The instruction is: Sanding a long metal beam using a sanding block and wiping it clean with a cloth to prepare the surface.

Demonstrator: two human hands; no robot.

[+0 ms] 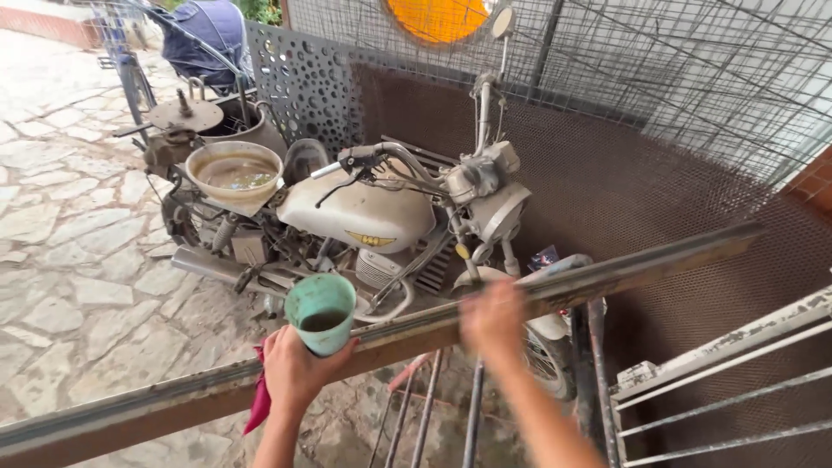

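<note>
From my feed I see a dusty cream-tanked old motorcycle [364, 217] parked on pale irregular stone paving [69, 260]. A round metal basin of murky water [234, 171] sits on its seat. Behind it stands a grey perforated metal sheet [303, 82], beside brown rusty expanded-metal mesh [624, 191]. An orange round disc [438, 17] shows behind grey wire fencing [693, 69] up top.

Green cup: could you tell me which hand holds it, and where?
The left hand grips the green cup around its base; the right hand, blurred, rests on the rusty beam.
</note>
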